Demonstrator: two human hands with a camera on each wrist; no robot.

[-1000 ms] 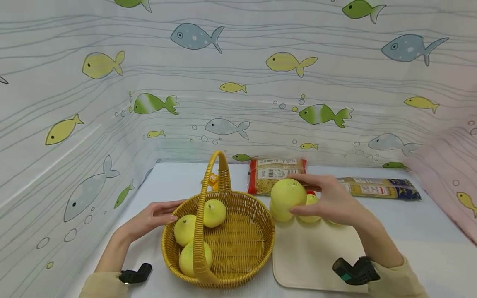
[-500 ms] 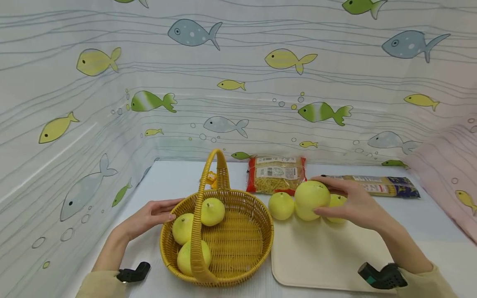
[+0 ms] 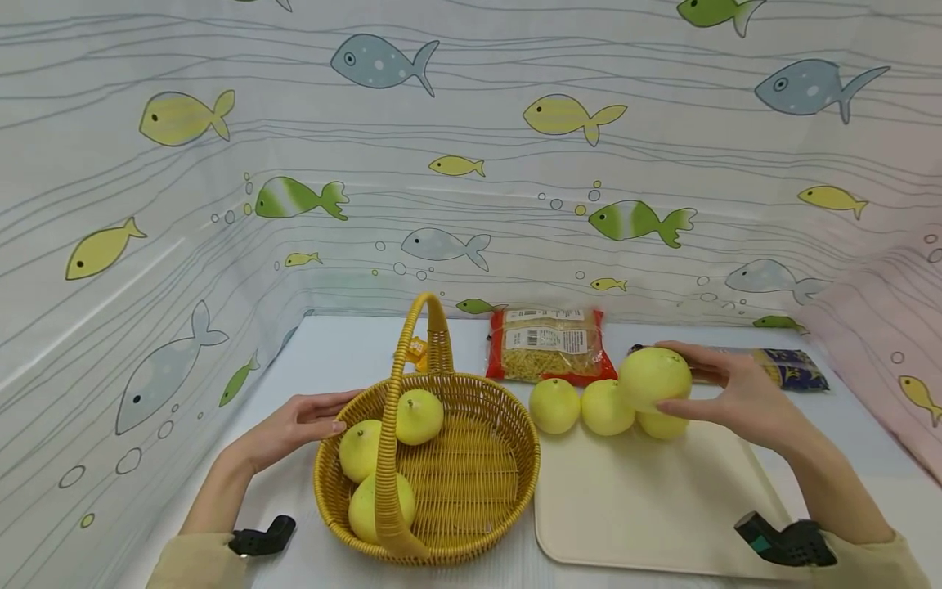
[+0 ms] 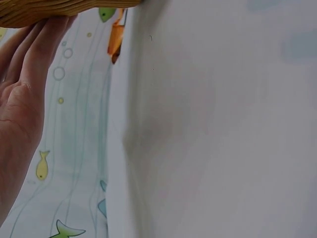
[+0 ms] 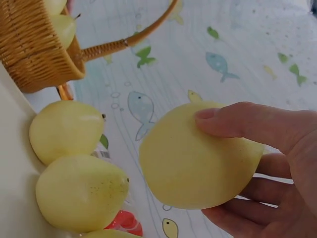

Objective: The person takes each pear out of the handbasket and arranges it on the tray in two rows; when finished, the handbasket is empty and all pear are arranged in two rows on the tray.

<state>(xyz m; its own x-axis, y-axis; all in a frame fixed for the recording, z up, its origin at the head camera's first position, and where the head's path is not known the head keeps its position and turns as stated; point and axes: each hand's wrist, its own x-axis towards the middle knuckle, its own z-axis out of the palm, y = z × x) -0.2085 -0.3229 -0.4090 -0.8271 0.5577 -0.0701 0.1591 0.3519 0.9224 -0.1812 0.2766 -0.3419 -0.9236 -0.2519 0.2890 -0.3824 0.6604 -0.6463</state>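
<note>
In the head view my right hand [image 3: 743, 401] grips a yellow pear [image 3: 655, 379], thumb on the near side and fingers behind. This pear is held above another pear [image 3: 662, 424] at the far side of the cream tray [image 3: 662, 515] and partly covers it. To its left, two more pears [image 3: 607, 406] stand in the same row. My left hand [image 3: 294, 429] touches the left side of the yellow wicker basket [image 3: 471, 483], its fingers straight in the left wrist view. Inside the basket, three pears [image 3: 419, 417] lie along the left part, one partly behind the handle.
Behind the row of pears lies a red-edged bag of pasta [image 3: 545, 343]. A long pack of spaghetti [image 3: 795, 368] lies at the back right, partly hidden by my right hand. A small orange item [image 3: 417, 352] sits behind the basket. Fish-patterned walls [image 3: 456, 123] enclose the table.
My right hand has carried its pear to the right, from above the leftmost pear of the row to above the rightmost. The left hand stays at the basket.
</note>
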